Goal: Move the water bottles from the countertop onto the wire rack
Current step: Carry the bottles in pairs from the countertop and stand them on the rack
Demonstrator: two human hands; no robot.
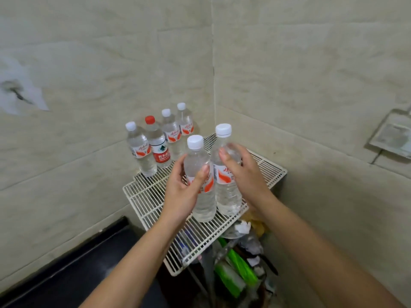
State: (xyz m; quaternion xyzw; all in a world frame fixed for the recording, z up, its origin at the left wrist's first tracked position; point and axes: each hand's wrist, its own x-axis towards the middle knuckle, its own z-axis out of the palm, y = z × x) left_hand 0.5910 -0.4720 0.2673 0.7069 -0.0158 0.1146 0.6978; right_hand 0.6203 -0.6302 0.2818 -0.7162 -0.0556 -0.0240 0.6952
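Two clear water bottles with white caps and red-orange labels stand upright side by side at the front of the white wire rack [146, 196]. My left hand [183, 194] is wrapped around the left bottle [203, 205], thumb across its label. My right hand [243, 172] curls around the upper part of the right bottle [228, 192] from the right. Both bottle bases look level with the rack wires. Several more bottles stand at the rack's back by the wall, among them a red-capped bottle [158, 145] and a white-capped bottle [139, 152].
The rack sits in a corner of beige tiled walls. A black countertop [77, 274] lies at lower left. Under and in front of the rack is clutter, with green packages [238, 270] and crumpled plastic. A wall fixture [391, 134] hangs at right.
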